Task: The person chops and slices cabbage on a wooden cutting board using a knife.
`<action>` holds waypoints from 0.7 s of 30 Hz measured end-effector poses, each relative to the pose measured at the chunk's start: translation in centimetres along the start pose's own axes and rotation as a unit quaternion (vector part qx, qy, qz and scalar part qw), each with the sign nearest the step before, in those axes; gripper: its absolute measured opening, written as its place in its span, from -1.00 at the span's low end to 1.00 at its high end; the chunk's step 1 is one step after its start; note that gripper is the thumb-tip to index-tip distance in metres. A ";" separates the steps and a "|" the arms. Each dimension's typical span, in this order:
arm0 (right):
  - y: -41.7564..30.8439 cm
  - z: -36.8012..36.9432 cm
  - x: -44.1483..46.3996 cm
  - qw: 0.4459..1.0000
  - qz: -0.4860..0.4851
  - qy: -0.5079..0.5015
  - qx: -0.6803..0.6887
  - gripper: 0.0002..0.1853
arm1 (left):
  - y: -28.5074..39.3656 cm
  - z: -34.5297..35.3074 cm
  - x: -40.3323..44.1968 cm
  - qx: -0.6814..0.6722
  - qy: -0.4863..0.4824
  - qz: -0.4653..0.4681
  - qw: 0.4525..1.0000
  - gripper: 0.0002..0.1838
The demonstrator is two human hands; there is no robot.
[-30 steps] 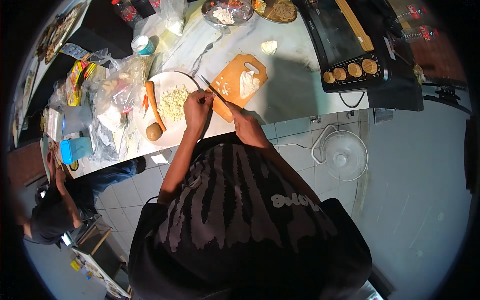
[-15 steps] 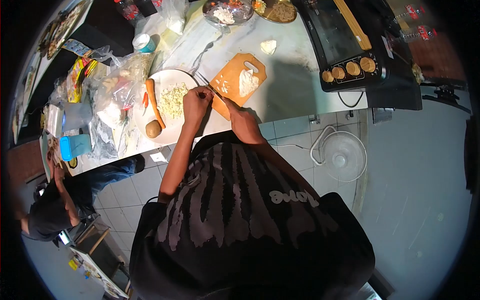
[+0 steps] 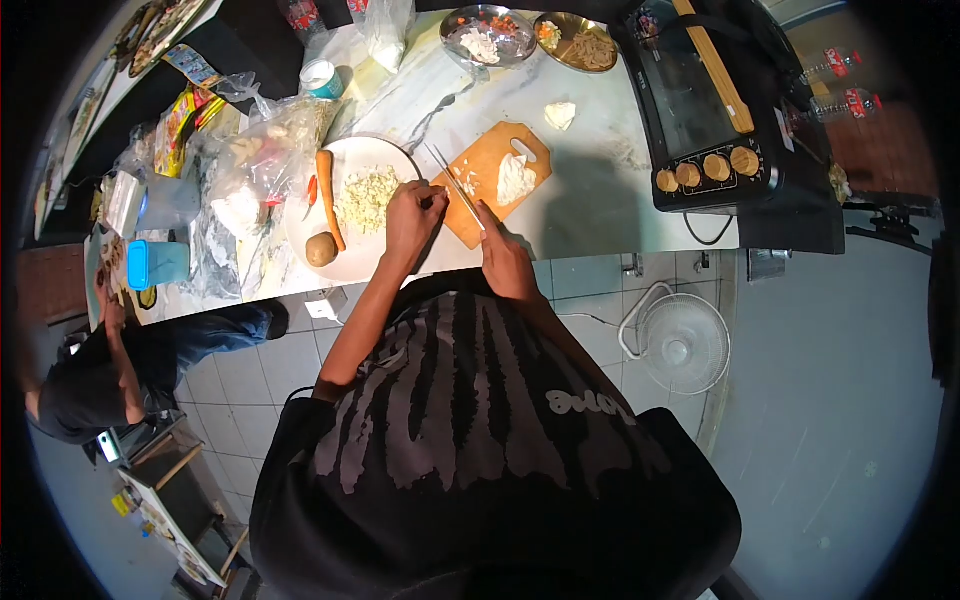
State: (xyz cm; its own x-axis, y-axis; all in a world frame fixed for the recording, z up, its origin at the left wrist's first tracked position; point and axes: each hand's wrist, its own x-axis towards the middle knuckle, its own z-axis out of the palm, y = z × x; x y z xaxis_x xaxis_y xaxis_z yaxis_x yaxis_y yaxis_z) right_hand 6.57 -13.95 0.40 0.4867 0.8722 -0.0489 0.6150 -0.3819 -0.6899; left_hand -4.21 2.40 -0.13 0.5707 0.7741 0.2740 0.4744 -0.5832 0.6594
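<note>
My right hand (image 3: 508, 264) grips a knife (image 3: 461, 186), its blade slanting up and left over the wooden cutting board (image 3: 478, 222). Small white pieces (image 3: 468, 181) lie beside the blade, and a larger white chopped heap (image 3: 515, 180) sits near the board's handle hole. My left hand (image 3: 412, 216) is closed in a pinch at the board's left edge; whatever it holds is hidden. Just left of it, a large white plate (image 3: 350, 262) carries pale diced pieces (image 3: 368, 200), a carrot (image 3: 328, 190), a red chili (image 3: 312, 190) and a brown potato (image 3: 321, 250).
A black toaster oven (image 3: 700, 120) stands at the right. A white chunk (image 3: 560, 116) lies behind the board, with two metal plates (image 3: 503, 60) of food farther back. Plastic bags (image 3: 270, 150) and a blue-lidded container (image 3: 140, 267) crowd the left, where another person (image 3: 100, 380) sits.
The view has shifted, so the counter appears farther right and lower. The knife has swung away from my left hand, leaving a gap between them. My left hand stays pinched.
</note>
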 end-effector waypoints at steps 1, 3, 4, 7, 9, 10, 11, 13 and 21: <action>0.3 0.2 0.0 1.000 0.001 0.002 0.000 -0.43 | 0.0 0.0 0.1 -0.001 -0.001 0.002 1.000 -0.84; 0.9 0.7 -0.2 0.997 -0.058 0.027 0.038 -0.46 | -0.1 0.2 0.3 -0.069 -0.023 -0.063 0.995 -0.86; 1.2 0.8 -0.4 0.997 -0.056 0.028 0.038 -0.46 | -0.2 0.2 0.4 -0.070 -0.025 -0.062 0.995 -0.86; 1.6 0.7 -0.7 0.992 -0.045 -0.030 0.113 -0.47 | -0.4 0.5 0.6 -0.117 -0.052 -0.144 0.981 -0.86; 1.8 0.7 -0.7 0.982 -0.014 -0.058 0.179 -0.40 | -0.3 0.5 0.5 -0.129 -0.052 -0.155 0.978 -0.87; 1.9 0.8 -0.7 0.982 -0.012 -0.058 0.180 -0.40 | -0.2 0.5 0.4 -0.129 -0.054 -0.155 0.978 -0.87; 2.1 0.9 -0.7 0.981 -0.021 -0.053 0.187 -0.39 | 0.0 0.5 0.3 -0.117 -0.039 -0.142 0.982 -0.87; 1.7 0.6 -0.6 0.979 -0.029 -0.048 0.194 -0.38 | 0.2 0.2 0.3 -0.106 -0.025 -0.128 0.986 -0.88; 0.9 0.1 -0.5 0.986 -0.011 -0.063 0.154 -0.38 | -0.6 0.2 0.3 -0.128 -0.022 -0.091 0.987 -0.85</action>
State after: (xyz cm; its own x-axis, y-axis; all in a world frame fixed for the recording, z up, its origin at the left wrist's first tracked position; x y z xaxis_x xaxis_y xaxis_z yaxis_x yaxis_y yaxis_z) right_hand 6.87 -14.69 -0.25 0.3830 0.9175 -0.1072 0.3977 -0.2685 -0.8773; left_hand -4.24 2.95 -0.61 0.5227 0.8458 0.1070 0.3909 -0.3493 0.8516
